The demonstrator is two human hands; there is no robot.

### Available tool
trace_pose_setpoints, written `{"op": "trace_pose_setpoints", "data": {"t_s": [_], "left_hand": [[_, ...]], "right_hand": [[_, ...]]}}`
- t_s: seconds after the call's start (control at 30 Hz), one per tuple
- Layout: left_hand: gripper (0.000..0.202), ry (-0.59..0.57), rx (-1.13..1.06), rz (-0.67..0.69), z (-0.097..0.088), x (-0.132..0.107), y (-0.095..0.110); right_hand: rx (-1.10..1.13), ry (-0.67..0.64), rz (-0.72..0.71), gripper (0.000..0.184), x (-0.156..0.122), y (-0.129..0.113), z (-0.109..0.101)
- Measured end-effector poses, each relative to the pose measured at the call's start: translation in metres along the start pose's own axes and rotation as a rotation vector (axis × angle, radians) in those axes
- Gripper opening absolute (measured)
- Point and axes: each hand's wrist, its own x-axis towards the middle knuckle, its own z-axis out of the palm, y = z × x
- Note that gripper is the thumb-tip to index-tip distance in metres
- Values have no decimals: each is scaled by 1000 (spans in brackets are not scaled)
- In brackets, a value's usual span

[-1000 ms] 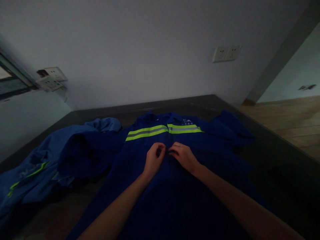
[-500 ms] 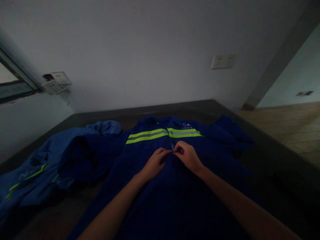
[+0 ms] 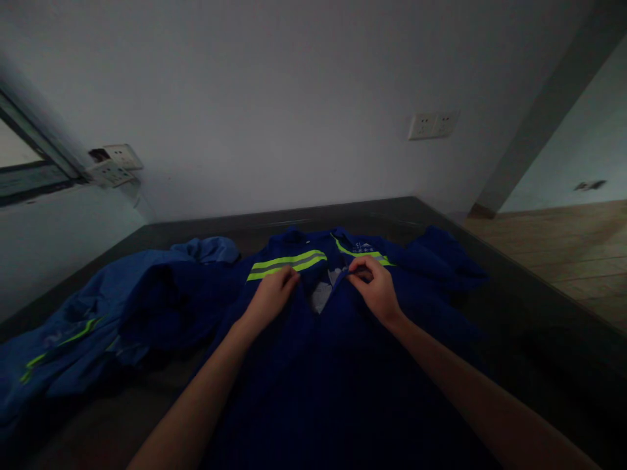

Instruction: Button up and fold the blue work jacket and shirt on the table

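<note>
A dark blue work jacket (image 3: 313, 372) lies spread on a dark table, its collar at the far side. Yellow-green and grey reflective bands cross its chest, and small white lettering shows at the right. My left hand (image 3: 271, 294) pinches the left front edge just below the band. With thumb and fingers, my right hand (image 3: 375, 287) grips the right front edge and lifts it a little. Between the two hands the front parts in a V, and a pale grey patch shows inside. The lower jacket is too dark to make out.
A lighter blue garment (image 3: 73, 339) with yellow-green stripes lies crumpled at the left, partly under a jacket sleeve. Behind the table (image 3: 362, 207) stands a white wall with a socket plate (image 3: 434, 125). More sockets (image 3: 115, 166) are at the left corner, beside a window.
My hands were together at the jacket's centre front and have moved apart. The left went left and the right slightly right and up, and the front edges have spread open between them.
</note>
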Motion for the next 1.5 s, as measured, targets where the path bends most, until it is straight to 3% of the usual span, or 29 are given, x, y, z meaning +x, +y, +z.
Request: {"op": "trace_pose_setpoints", "data": {"t_s": [0.1, 0.17, 0.27, 0.37, 0.47, 0.57, 0.67, 0.8, 0.97, 1.13, 1.5], "left_hand": [[19, 170, 47, -61, -16, -3, 3], [17, 210, 22, -59, -23, -14, 16], [21, 79, -54, -31, -19, -41, 42], [23, -97, -94, -57, -1, -67, 57], [15, -98, -161, -104, 22, -81, 50], [27, -60, -387, -192, 39, -84, 31], [34, -65, -652, -334, 48, -84, 15], [40, -63, -836, -384, 50, -86, 11], [38, -79, -878, -403, 49, -89, 16], [44, -91, -816, -390, 50, -92, 19], [40, -156, -773, -358, 50, -90, 21]], "right_hand": [[22, -20, -11, 9, 3, -6, -2], [25, -27, -21, 10, 5, -9, -2], [5, -28, -57, 11, 11, -14, 1], [-71, -22, -118, 11, 20, -18, 6], [-190, -69, -190, 11, 28, -18, 13], [-331, -173, -244, 16, 23, -19, 19], [-400, -237, -291, 27, -3, -25, 22], [-427, -379, -352, 17, -55, -37, 26], [-520, -393, -374, 6, -86, -34, 31], [-529, -318, -441, 8, -84, -23, 32], [-547, -316, -632, 13, -84, -25, 25]]}}
